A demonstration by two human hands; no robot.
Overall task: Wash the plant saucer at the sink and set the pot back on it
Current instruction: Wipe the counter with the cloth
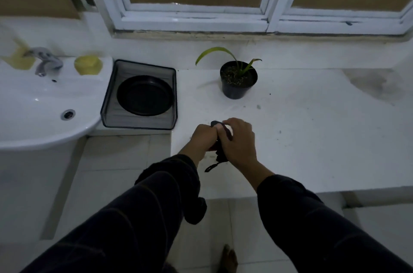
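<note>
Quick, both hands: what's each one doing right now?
Left hand: gripping a small dark strapped object.
Right hand: fingers curled on the same object.

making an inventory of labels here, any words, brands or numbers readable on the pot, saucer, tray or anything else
None can be read.
Black plant pot: no label or print shows.
Black saucer and the clear tray that holds it: plain.
Yellow items by the tap, one of them at: too blurred to tell if they bear text.
Dark object with a cord held in both hands, left hand and right hand: no markings visible.
</note>
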